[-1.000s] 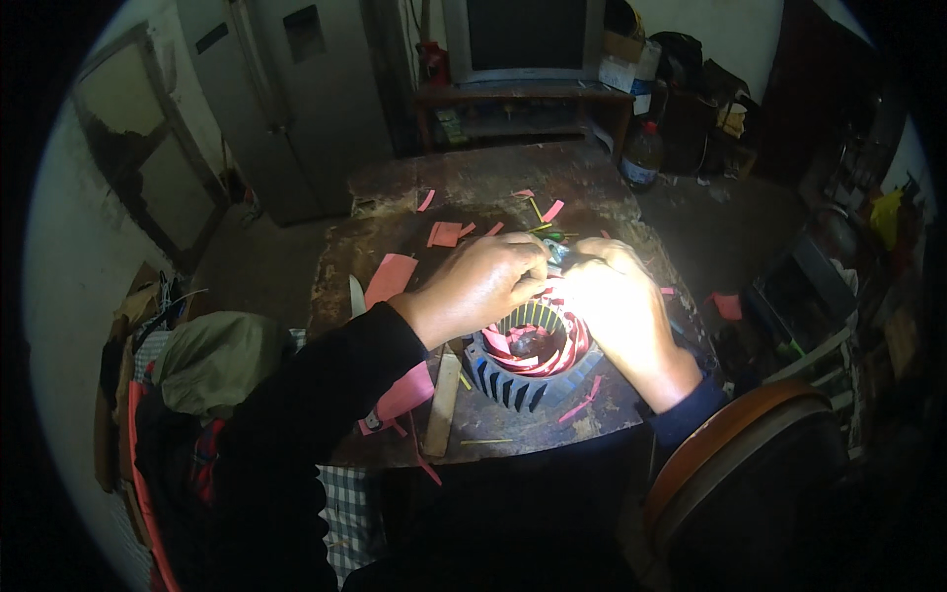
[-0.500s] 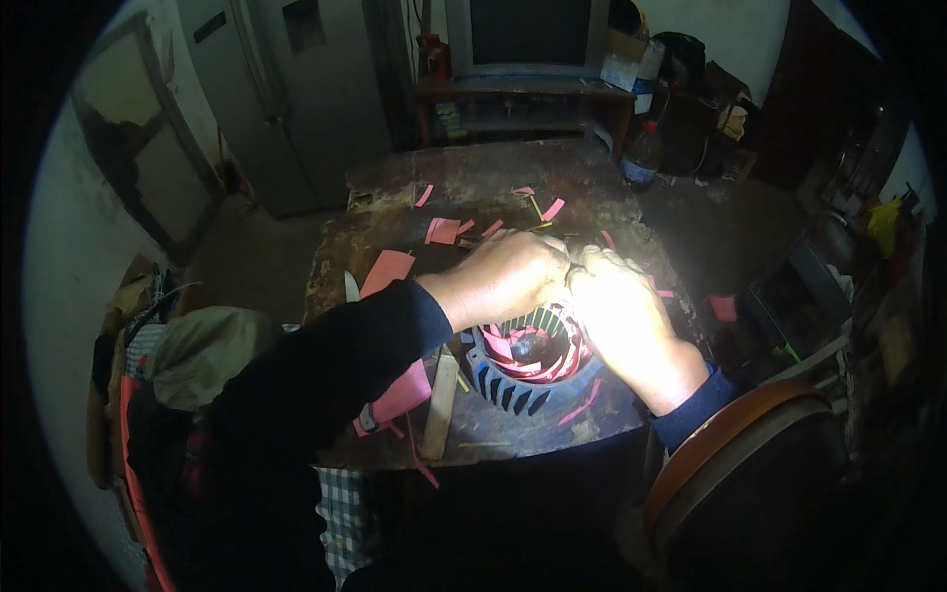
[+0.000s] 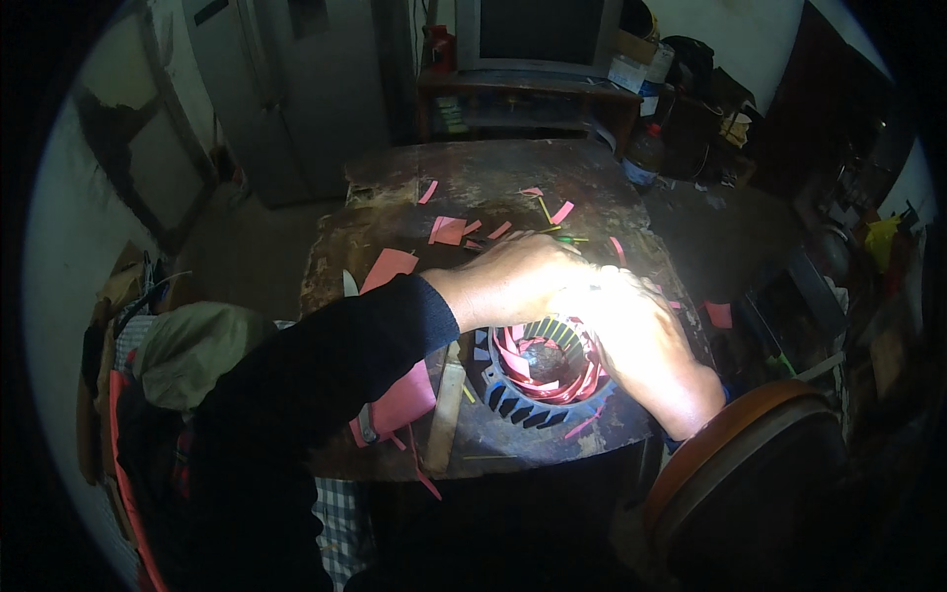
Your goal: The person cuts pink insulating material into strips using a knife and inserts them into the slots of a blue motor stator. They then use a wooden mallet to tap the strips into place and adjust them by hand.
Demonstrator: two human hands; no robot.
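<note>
Both hands meet at the far rim of a round slotted metal core (image 3: 538, 380) lying on the worn wooden table (image 3: 473, 187). Left hand (image 3: 513, 281), in a dark sleeve, lies curled over the rim; right hand (image 3: 641, 331) is washed out by glare, so I cannot tell what either one grips. Pink paper strips (image 3: 533, 360) line the core's slots. More pink paper scraps (image 3: 449, 230) lie scattered beyond, and a wooden stick (image 3: 446, 409) rests just beside the core.
</note>
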